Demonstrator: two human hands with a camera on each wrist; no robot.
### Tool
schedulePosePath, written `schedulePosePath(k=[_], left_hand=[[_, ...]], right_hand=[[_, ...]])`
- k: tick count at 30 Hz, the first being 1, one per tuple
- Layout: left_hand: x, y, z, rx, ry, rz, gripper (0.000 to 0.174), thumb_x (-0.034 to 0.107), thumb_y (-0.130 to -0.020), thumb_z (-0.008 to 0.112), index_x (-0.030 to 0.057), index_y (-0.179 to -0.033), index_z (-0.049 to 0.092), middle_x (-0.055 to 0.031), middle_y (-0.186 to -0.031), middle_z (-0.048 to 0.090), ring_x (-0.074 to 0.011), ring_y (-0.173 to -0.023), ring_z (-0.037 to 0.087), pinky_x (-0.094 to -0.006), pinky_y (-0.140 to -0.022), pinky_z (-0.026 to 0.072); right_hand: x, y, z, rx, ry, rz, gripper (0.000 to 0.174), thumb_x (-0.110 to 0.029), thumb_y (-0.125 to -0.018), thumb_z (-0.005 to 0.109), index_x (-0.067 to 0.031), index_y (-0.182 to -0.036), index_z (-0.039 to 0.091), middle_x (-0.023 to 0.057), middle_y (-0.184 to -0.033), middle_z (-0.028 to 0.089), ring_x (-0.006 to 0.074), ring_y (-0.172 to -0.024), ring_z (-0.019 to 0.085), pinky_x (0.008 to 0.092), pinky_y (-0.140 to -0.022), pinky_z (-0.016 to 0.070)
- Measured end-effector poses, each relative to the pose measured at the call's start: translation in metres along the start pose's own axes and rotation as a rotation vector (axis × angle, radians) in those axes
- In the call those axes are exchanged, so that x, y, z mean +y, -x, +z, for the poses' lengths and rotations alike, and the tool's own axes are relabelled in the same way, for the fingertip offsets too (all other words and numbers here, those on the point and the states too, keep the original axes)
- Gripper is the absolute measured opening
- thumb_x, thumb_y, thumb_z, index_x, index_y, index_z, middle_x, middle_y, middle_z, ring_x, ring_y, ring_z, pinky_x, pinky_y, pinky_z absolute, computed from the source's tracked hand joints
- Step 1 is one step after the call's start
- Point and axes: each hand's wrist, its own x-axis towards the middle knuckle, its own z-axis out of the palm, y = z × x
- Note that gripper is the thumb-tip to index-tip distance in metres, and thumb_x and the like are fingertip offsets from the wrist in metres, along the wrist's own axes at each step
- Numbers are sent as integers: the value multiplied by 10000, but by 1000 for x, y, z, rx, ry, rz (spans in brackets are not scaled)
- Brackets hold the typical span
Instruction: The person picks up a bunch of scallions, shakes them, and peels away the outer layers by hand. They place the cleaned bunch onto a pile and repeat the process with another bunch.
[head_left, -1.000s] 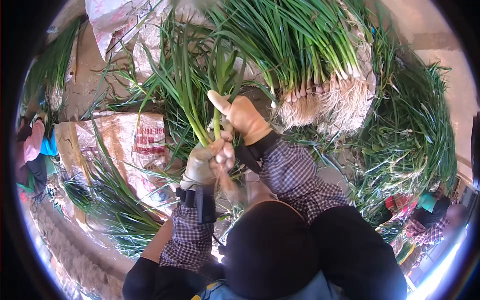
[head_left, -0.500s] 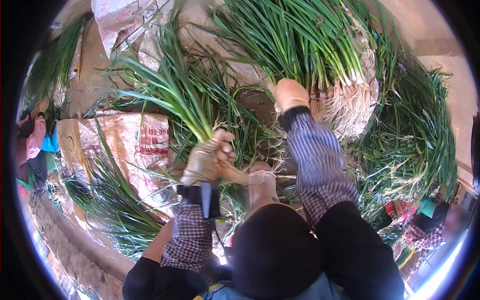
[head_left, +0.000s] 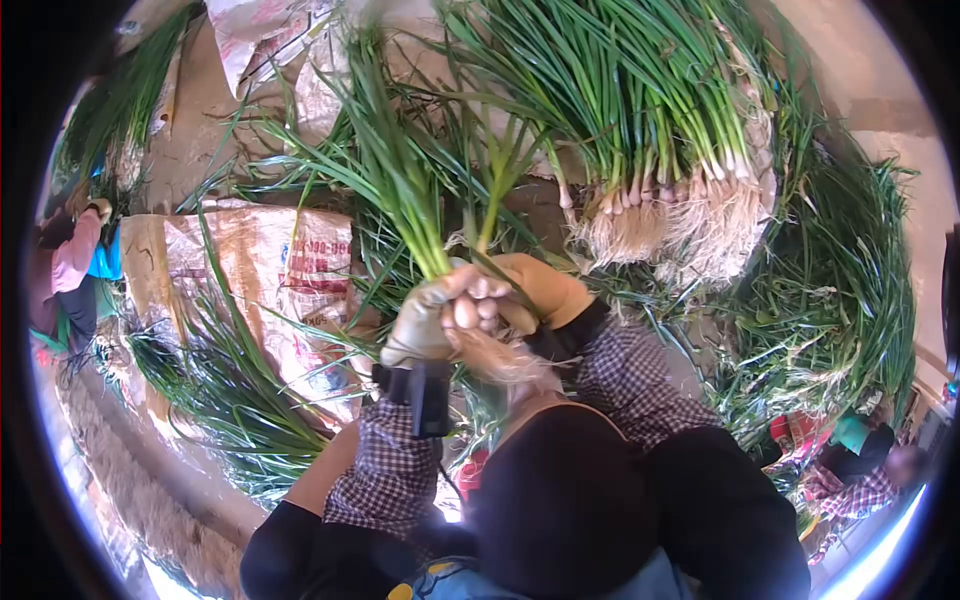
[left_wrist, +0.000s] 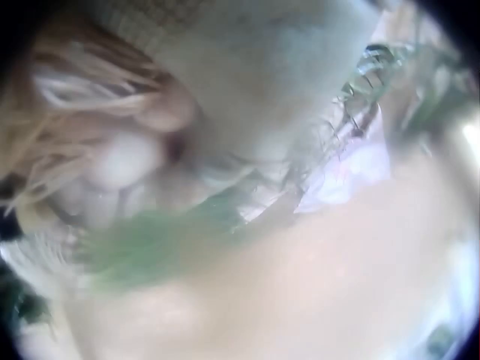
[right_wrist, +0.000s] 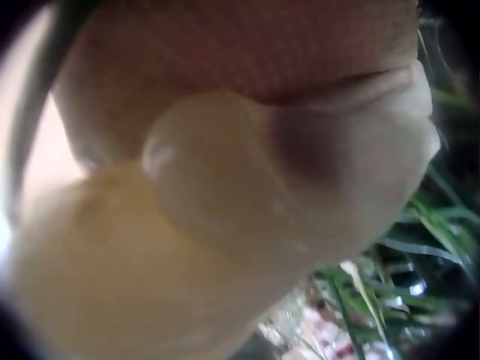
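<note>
In the head view my gloved left hand (head_left: 420, 325) grips a bunch of spring onions (head_left: 425, 235), green leaves fanned away from me and pale roots hanging toward my knees. White bulbs (left_wrist: 124, 157) and roots of that bunch show blurred in the left wrist view. Close beside it, my gloved right hand (head_left: 540, 290) has its fingers curled against the bunch and pinches a single spring onion (head_left: 490, 205), whose leaves rise above the knuckles. The right wrist view is filled by the curled fingers (right_wrist: 217, 172), which hide that stalk.
A row of spring onions (head_left: 650, 130) with roots toward me lies at the back right. Loose leaves (head_left: 830, 290) heap along the right. A printed sack (head_left: 310, 260) and more leafy stalks (head_left: 220, 390) lie left. Other people sit at the left and lower right edges.
My right hand left the left hand, reached to the row at the back right, then came back beside the held bunch. The left hand kept its grip and shifted slightly right.
</note>
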Motion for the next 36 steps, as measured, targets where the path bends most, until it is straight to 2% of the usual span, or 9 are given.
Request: schedulePosePath(k=[4,7,11,15,21,24,29,31,36], left_hand=[[39,21,5,-148,15,200,280,308,-864,592,33,-814,591,-125,-740,618,-109,-481,500,-237,-423,415],[81,31,6,-566,65,174,316,357,-885,558,44,-879,597,-58,-627,553,-59,-419,435,-179,-346,351],[55,9,-2,-131,-75,475,569,291,-844,617,-38,-1262,415,-11,-601,556,-108,-460,495,-196,-383,379],[20,-12,-21,-25,-119,14,546,103,-819,611,-11,-1311,404,-91,-714,610,-152,-605,586,-249,-589,492],[-13,-22,-24,49,189,-47,496,303,-877,558,36,-1274,430,-164,-988,567,-220,-794,550,-325,-696,470],[-20,-41,-49,-133,-66,-207,466,217,-910,516,-1,-1307,408,-193,-1012,606,-224,-842,627,-325,-771,512],[-54,-80,-41,101,-300,335,183,164,-807,594,2,-890,587,-99,-715,591,-159,-532,513,-290,-490,393],[-64,-88,-39,147,-353,465,150,143,-766,626,3,-723,659,-61,-597,585,-133,-408,468,-276,-378,346],[-43,-59,-8,45,147,107,182,136,-794,607,-15,-895,619,-135,-688,610,-193,-532,557,-295,-426,407]], right_hand=[[-20,8,7,-35,693,672,494,-464,-863,547,11,-966,634,140,-753,634,228,-708,606,342,-715,473],[28,15,-18,-343,1152,504,608,-553,-869,440,-2,-1051,622,199,-955,645,355,-875,620,425,-805,463],[-47,-6,-42,686,1052,320,546,-545,-880,446,-31,-915,627,161,-785,659,325,-758,644,405,-700,494],[-14,-46,-114,545,1314,794,412,-387,-902,460,-44,-946,683,186,-930,660,327,-873,636,408,-761,486],[-35,-1,-52,583,1455,225,289,-267,-860,482,-45,-835,665,169,-745,646,341,-720,624,419,-675,481],[-30,18,-78,577,786,241,236,-184,-890,488,-58,-1004,651,76,-757,658,213,-612,595,363,-603,488],[-39,8,-33,426,1701,114,221,-273,-877,523,-82,-876,636,179,-679,607,367,-650,599,435,-572,460],[-17,15,1,207,1550,-213,248,-261,-868,527,-27,-819,589,208,-712,588,377,-666,580,415,-564,441],[-42,11,-44,319,553,135,267,-281,-858,554,-26,-782,580,173,-672,572,328,-635,560,376,-562,428]])
